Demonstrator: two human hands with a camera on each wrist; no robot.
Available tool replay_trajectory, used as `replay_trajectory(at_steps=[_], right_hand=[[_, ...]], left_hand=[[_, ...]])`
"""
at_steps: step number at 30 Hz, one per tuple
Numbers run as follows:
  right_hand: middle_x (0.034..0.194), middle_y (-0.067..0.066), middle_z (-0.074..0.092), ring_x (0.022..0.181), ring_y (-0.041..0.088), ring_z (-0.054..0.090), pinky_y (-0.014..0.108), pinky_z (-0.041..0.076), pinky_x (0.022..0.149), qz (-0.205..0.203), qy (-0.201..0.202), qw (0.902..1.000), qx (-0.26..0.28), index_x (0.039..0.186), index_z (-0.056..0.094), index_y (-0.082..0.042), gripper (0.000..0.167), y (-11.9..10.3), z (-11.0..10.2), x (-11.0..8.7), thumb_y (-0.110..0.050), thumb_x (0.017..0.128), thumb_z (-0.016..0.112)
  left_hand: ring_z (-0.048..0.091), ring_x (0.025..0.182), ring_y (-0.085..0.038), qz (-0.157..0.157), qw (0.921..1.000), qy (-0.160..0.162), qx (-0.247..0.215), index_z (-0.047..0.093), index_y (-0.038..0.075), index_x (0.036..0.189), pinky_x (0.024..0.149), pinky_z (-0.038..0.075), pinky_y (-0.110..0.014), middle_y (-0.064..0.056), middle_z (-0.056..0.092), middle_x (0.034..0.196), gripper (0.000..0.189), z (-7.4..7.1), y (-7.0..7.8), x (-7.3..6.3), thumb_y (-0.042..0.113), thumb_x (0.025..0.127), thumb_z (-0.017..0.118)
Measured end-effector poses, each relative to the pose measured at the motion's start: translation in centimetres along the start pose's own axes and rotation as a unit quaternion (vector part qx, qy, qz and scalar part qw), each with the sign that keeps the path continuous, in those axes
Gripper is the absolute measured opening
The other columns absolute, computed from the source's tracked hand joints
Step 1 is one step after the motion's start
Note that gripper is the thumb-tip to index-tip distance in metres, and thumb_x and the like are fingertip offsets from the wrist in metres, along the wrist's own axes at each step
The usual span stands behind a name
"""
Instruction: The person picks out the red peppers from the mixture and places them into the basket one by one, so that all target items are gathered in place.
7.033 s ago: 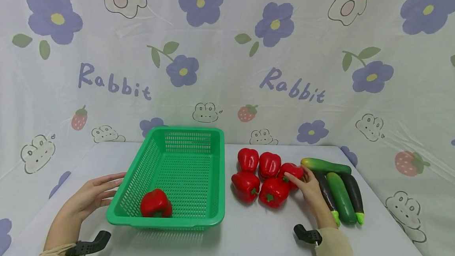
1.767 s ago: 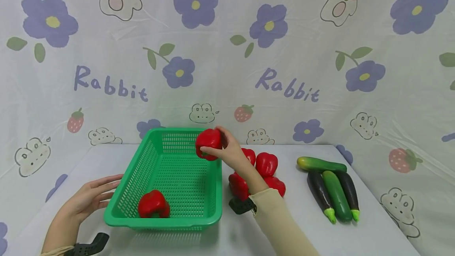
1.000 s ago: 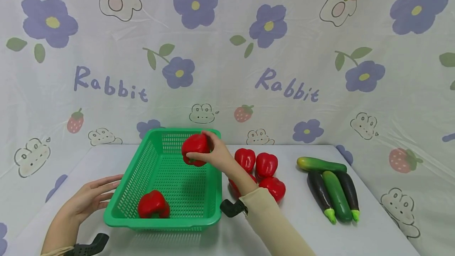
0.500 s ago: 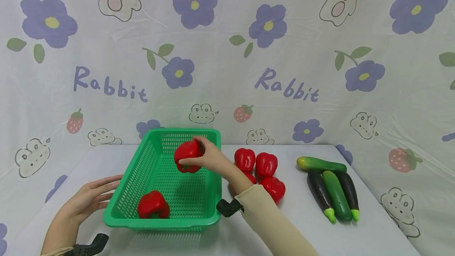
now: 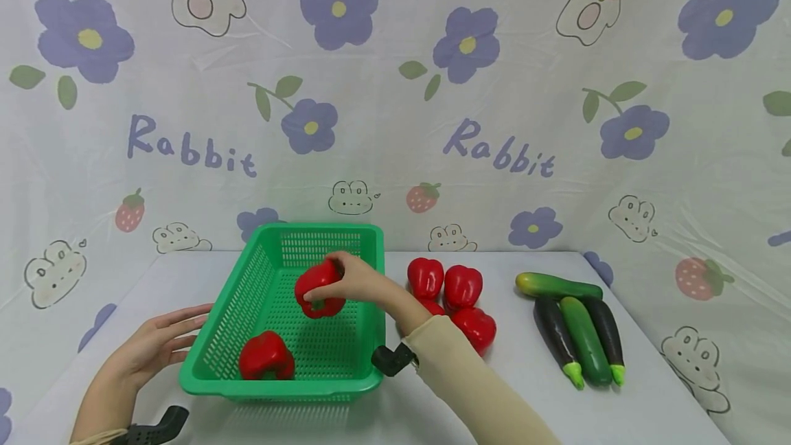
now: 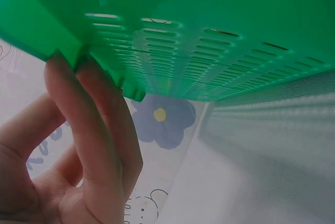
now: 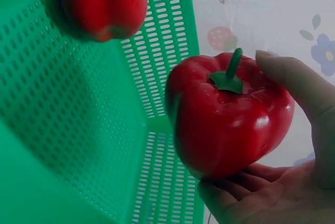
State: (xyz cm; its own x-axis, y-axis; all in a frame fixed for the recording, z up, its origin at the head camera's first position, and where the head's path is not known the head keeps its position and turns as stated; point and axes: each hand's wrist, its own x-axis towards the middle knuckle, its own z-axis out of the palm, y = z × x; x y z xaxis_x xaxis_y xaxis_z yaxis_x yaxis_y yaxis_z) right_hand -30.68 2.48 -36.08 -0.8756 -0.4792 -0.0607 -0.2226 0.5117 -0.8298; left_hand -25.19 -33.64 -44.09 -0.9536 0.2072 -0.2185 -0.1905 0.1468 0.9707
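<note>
Held pepper (image 5: pixel 320 289) sits in the right hand (image 5: pixel 355 279), thumb by the stem, fingers curled round the opposite end, over the basket (image 5: pixel 284 387) floor. Second pepper (image 5: pixel 267 356) lies in the basket, left of the right hand and nearer the person. Left hand (image 5: pixel 154 342) at the basket's left side, fingers loosely straight, fingertips touching the rim, gripping nothing. Four loose peppers (image 5: pixel 463 286) grouped on the table (image 5: pixel 445 404) just right of the right hand, one partly hidden by its forearm. Well to the right of that hand: two cucumbers (image 5: pixel 585 342), one crosswise, plus two eggplants (image 5: pixel 557 338) flanking the other. Printed cloth (image 5: pixel 395 88) hangs beyond both hands.
</note>
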Motion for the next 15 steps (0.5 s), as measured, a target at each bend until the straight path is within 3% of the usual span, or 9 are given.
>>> replay_trajectory(at_steps=[15], right_hand=[[0.107,0.002,0.060,0.101,0.018,0.056,0.034,0.056,0.078,0.041,-0.090,0.9948,-0.024,0.123,0.054,-0.010,0.057,0.29,0.69,-0.03,-0.033,0.077,0.079]], left_hand=[[0.065,0.104,-0.005,-0.002,1.0000,0.006,0.005,0.064,0.039,0.121,0.088,0.055,-0.034,0.026,0.066,0.108,0.025,0.02,-0.17,0.09,0.030,0.101,0.053]])
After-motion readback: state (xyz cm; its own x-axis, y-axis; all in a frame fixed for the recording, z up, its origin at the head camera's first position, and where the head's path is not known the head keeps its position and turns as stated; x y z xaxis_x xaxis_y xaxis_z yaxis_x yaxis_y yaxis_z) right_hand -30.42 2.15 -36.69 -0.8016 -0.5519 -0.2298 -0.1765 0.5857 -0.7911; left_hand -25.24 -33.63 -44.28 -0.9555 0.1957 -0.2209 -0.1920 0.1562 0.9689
